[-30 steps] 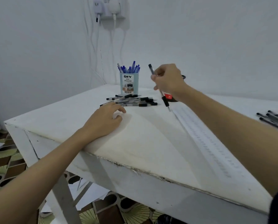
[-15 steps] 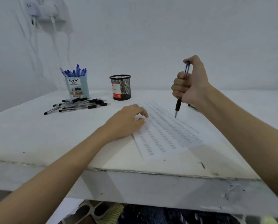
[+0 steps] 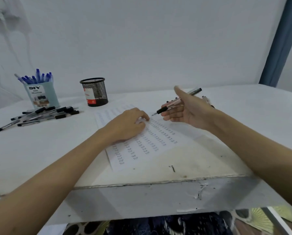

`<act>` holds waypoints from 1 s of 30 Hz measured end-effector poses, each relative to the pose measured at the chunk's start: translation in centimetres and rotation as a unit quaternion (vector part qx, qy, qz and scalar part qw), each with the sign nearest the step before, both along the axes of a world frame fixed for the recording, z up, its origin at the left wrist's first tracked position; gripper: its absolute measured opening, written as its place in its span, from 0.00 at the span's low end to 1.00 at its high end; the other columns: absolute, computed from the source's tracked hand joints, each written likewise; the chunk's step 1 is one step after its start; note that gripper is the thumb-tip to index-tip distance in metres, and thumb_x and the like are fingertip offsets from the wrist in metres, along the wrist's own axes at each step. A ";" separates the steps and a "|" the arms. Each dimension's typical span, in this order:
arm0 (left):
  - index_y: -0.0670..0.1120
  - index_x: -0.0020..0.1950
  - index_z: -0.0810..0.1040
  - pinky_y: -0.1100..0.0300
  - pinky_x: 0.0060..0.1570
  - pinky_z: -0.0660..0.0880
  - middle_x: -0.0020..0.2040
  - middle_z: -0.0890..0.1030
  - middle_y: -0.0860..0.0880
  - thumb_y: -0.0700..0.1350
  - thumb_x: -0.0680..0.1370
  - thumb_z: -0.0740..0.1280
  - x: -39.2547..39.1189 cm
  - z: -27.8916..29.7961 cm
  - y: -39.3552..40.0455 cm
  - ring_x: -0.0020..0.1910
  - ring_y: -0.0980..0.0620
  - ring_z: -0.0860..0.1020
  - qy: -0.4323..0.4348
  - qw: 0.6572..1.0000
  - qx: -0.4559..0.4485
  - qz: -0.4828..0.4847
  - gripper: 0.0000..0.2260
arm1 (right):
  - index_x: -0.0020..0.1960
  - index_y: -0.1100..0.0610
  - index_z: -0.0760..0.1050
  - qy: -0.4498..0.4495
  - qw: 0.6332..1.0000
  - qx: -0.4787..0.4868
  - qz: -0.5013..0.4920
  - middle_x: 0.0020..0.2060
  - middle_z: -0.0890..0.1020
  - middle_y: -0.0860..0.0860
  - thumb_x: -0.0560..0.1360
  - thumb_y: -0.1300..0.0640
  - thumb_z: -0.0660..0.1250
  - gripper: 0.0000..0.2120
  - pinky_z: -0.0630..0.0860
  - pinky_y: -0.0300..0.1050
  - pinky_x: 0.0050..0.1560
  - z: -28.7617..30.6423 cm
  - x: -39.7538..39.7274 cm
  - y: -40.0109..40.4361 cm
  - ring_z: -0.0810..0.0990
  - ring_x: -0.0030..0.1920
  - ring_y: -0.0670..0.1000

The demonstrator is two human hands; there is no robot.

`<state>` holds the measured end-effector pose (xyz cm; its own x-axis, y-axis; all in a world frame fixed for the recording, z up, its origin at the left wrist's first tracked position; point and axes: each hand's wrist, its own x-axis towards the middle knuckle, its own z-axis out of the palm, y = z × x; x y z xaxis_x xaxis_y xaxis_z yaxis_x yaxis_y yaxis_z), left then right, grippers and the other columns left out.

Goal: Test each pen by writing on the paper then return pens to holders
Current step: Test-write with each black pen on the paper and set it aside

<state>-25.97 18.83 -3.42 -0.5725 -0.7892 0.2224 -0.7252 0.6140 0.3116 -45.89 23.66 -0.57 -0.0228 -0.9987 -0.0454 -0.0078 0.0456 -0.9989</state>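
One head-worn wide-angle view — it looks forward and down over the white table [image 3: 40,150], close above both forearms, facing the wall [image 3: 150,39].

Right hand [image 3: 187,112] holds a pen [image 3: 175,101] above the paper [image 3: 158,145]; left hand [image 3: 126,125] rests on it.

Pens [image 3: 207,100] behind right hand [image 3: 187,111]
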 end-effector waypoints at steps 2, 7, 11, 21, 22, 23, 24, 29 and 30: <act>0.50 0.63 0.74 0.58 0.60 0.66 0.62 0.72 0.51 0.44 0.80 0.58 -0.1 -0.4 -0.1 0.60 0.53 0.70 0.012 1.000 -0.002 0.000 0.13 | 0.38 0.59 0.74 0.029 0.998 -0.032 -0.042 0.31 0.78 0.55 0.76 0.53 0.68 0.11 0.71 0.37 0.26 -0.8 0.1 0.0 0.76 0.24 0.49; 0.50 0.63 0.74 0.59 0.59 0.65 0.61 0.72 0.52 0.43 0.80 0.57 0.0 -1.6 -0.1 0.60 0.54 0.70 0.057 0.998 -0.015 -0.002 0.13 | 0.32 0.61 0.72 0.089 0.989 -0.087 -0.073 0.22 0.73 0.56 0.78 0.56 0.62 0.17 0.60 0.35 0.21 -2.0 1.0 0.9 0.68 0.17 0.51; 0.50 0.62 0.74 0.58 0.59 0.66 0.60 0.73 0.52 0.44 0.80 0.58 0.1 -1.6 -0.2 0.58 0.55 0.70 0.063 0.998 -0.017 -0.003 0.13 | 0.25 0.61 0.67 0.181 0.969 -0.145 -0.091 0.22 0.73 0.58 0.73 0.63 0.66 0.18 0.61 0.35 0.19 -2.5 1.6 1.5 0.68 0.16 0.49; 0.50 0.63 0.74 0.56 0.61 0.67 0.60 0.72 0.52 0.44 0.80 0.58 0.0 -1.7 -0.2 0.60 0.53 0.71 0.062 0.998 -0.012 0.000 0.13 | 0.23 0.56 0.56 0.279 0.938 -0.171 -0.115 0.13 0.62 0.45 0.67 0.71 0.60 0.21 0.57 0.32 0.18 -3.2 1.7 1.3 0.75 0.27 0.58; 0.50 0.63 0.74 0.56 0.61 0.67 0.60 0.72 0.52 0.44 0.80 0.58 0.1 -1.7 -0.2 0.60 0.53 0.70 0.061 0.998 -0.012 0.000 0.13 | 0.24 0.56 0.56 0.282 0.938 -0.168 -0.111 0.13 0.63 0.45 0.67 0.71 0.60 0.20 0.58 0.33 0.18 -3.1 1.7 1.3 0.74 0.26 0.57; 0.50 0.63 0.74 0.56 0.61 0.67 0.60 0.72 0.52 0.44 0.80 0.58 0.1 -1.7 -0.2 0.60 0.53 0.70 0.062 0.998 -0.012 0.000 0.13 | 0.24 0.55 0.56 0.283 0.938 -0.166 -0.111 0.13 0.62 0.45 0.67 0.70 0.60 0.20 0.58 0.33 0.19 -3.1 1.7 1.2 0.74 0.26 0.57; 0.50 0.63 0.74 0.55 0.61 0.67 0.60 0.72 0.52 0.44 0.80 0.58 0.1 -1.7 -0.2 0.60 0.53 0.70 0.061 0.998 -0.013 0.000 0.13 | 0.24 0.55 0.56 0.284 0.938 -0.164 -0.114 0.13 0.61 0.45 0.68 0.70 0.60 0.20 0.58 0.33 0.19 -3.1 1.8 1.2 0.74 0.26 0.56; 0.50 0.63 0.74 0.57 0.59 0.66 0.55 0.70 0.55 0.44 0.80 0.57 0.0 -1.6 -0.1 0.58 0.54 0.70 0.060 0.998 -0.015 0.001 0.13 | 0.24 0.54 0.55 0.280 0.937 -0.165 -0.126 0.15 0.61 0.47 0.67 0.70 0.60 0.21 0.57 0.32 0.18 -3.2 1.6 1.2 0.69 0.24 0.54; 0.50 0.63 0.74 0.58 0.59 0.66 0.55 0.70 0.55 0.44 0.80 0.57 0.0 -1.7 -0.1 0.59 0.54 0.70 0.060 0.998 -0.015 0.001 0.13 | 0.24 0.54 0.55 0.281 0.938 -0.162 -0.124 0.14 0.62 0.46 0.67 0.69 0.60 0.20 0.57 0.33 0.19 -3.2 1.5 1.2 0.69 0.23 0.54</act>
